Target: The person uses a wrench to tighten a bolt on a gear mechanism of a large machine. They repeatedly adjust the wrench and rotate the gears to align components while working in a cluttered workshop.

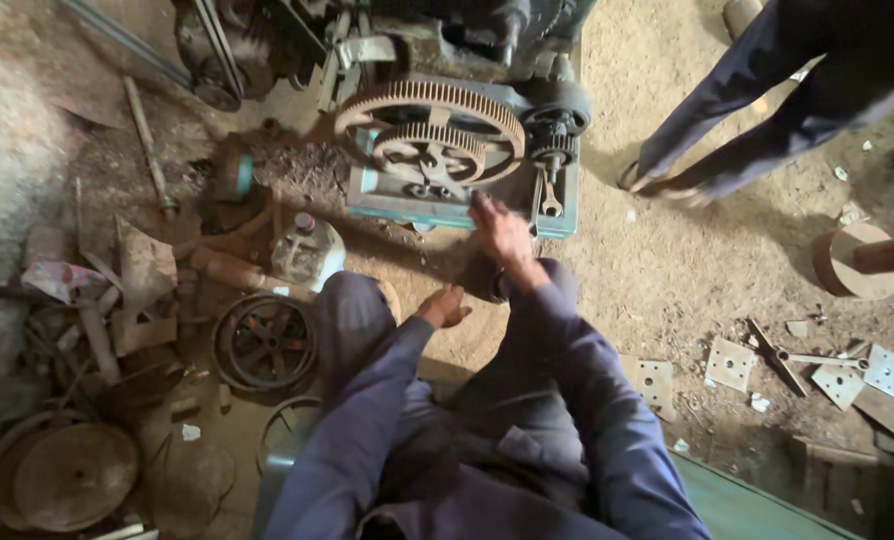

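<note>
1. Just beyond the right hand (500,232), a teal-framed machine (462,205) stands on the dirt floor (667,270); the hand rests against its lower front edge, fingers spread loosely, and whether it has hold of anything cannot be told.
2. Above that hand sits a large toothed gear (429,105) with a smaller gear (429,150) set in front of it, both rusty brown.
3. Right of the same hand, a spanner (550,200) hangs on the machine's face, below a small dark cog (552,135).
4. Nearer the body, the left hand (444,305) lies low between the knees, fingers loosely curled and partly open, gripping nothing that can be seen; it is well short of the machine.
5. Left of the left hand, a pale plastic jug (307,250) stands on the floor, and just below it lies a dark spoked wheel (265,342).
6. Far to the left of both hands, rusty round discs (72,475) and scrap pieces lie in a heap.
7. Right of the right hand and well apart, square metal plates with holes (732,362) lie scattered on the dirt.
8. Beyond those plates, another person's legs (757,100) in dark trousers stand near the machine's right side.
</note>
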